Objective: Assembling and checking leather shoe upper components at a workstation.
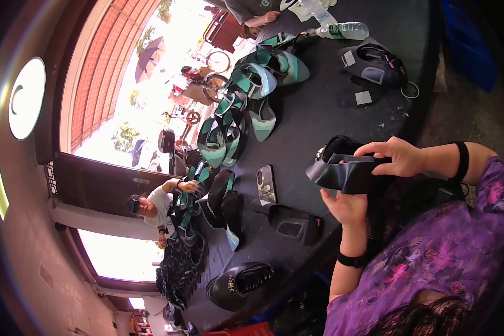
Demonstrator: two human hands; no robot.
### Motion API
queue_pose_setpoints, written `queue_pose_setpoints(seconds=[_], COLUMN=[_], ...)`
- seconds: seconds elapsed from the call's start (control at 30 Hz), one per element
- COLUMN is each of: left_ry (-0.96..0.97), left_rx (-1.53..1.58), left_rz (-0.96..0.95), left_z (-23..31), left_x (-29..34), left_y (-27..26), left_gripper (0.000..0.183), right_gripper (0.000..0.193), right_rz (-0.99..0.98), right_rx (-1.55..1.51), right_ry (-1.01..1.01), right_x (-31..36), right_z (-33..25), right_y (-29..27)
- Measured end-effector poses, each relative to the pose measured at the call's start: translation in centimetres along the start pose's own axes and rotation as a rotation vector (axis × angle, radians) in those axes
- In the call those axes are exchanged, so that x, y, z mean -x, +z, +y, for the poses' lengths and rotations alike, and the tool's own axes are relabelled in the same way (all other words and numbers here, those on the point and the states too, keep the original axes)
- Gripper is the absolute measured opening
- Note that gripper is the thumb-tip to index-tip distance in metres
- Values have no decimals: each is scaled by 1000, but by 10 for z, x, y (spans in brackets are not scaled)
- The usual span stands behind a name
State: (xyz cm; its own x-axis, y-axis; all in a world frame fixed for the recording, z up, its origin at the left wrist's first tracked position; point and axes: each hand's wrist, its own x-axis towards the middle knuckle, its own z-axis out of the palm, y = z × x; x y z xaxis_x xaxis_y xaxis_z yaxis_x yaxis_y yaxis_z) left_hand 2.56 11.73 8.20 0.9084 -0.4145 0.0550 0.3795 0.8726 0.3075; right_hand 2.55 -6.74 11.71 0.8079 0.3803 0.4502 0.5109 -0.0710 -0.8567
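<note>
My right hand (396, 157) grips the edge of a black shoe upper (347, 172), its thumb and fingers bent over the opening. From the lower side comes my left hand (348, 208), palm turned up under the same upper; the thumb shows, but the upper hides most of its fingers. The upper is shiny and dark, with a small metallic ornament near one end. Close to the hands on the dark table (313, 117) lie a flat black upper piece (293, 224) and a phone in a patterned case (266, 183).
Green-and-grey shoe uppers (263, 120) lie in a row along the table. Black uppers (369, 64) with white labels lie near a metal ring (410, 90). A black shoe (241, 285) with an ornament sits nearer the bottom. Beyond are a bottle (344, 31) and a co-worker (157, 210).
</note>
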Motion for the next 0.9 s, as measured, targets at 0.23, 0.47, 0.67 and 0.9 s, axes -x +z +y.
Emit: queue_pose_setpoints(seconds=[0.23, 0.47, 0.67, 0.9], left_ry=[160, 141, 452, 577], left_rx=[-292, -376, -910, -779], left_rz=[152, -40, 81, 235], left_z=[11, 6, -2, -15], left_x=[13, 17, 10, -1], left_y=[10, 3, -4, 0], left_gripper=[46, 51, 28, 13], right_gripper=[59, 58, 52, 31], right_rz=[14, 50, 59, -61], right_rx=[89, -33, -129, -134], right_ry=[-8, 95, 190, 320], right_x=[4, 12, 17, 18], right_z=[-7, -1, -5, 10], right_y=[5, 11, 14, 17])
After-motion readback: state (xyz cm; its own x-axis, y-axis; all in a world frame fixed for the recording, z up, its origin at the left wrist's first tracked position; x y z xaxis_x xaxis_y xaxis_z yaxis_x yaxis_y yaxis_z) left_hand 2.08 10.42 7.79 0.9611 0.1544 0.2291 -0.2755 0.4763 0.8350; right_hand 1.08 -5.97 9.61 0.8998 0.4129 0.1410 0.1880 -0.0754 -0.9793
